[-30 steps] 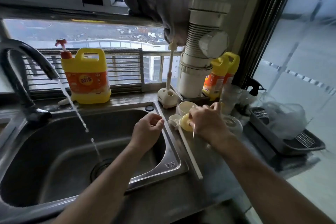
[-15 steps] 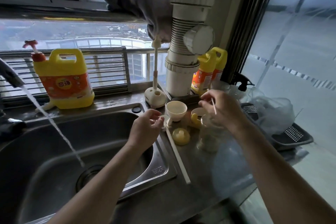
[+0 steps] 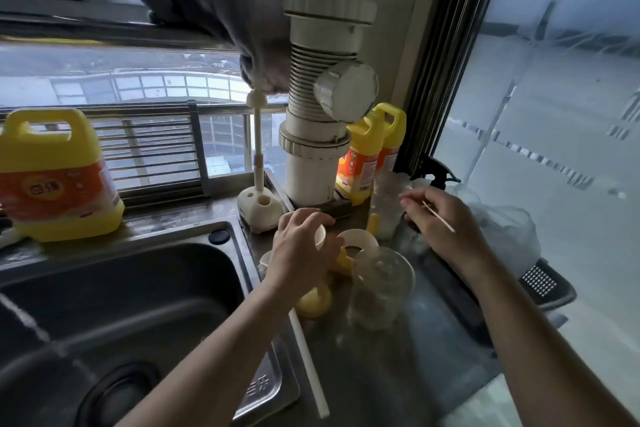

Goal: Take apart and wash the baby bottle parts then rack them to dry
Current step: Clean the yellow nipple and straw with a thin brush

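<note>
Bottle parts lie on the steel counter right of the sink. The clear bottle body (image 3: 381, 288) stands mouth down. A yellowish nipple (image 3: 313, 302) sits in front of my left wrist. A white ring with yellow handles (image 3: 356, 246) lies behind the bottle. My left hand (image 3: 301, 250) curls round the white cap cup (image 3: 320, 236). My right hand (image 3: 446, 225) pinches a thin white straw brush (image 3: 438, 217) above the counter, near a clear container. A long white straw (image 3: 308, 360) lies along the sink's right rim.
The steel sink (image 3: 114, 305) fills the lower left. A brush stand (image 3: 259, 208) and a white drain pipe (image 3: 318, 149) stand behind the parts. Yellow detergent jugs (image 3: 52, 177) (image 3: 370, 152) sit on the sill. A dark drying rack (image 3: 543, 284) with a plastic bag is at the right.
The view has swung right, hiding the tap. My left hand moved from the sink rim to the white cap cup and closed round it. My right hand drifted right with the thin brush.
</note>
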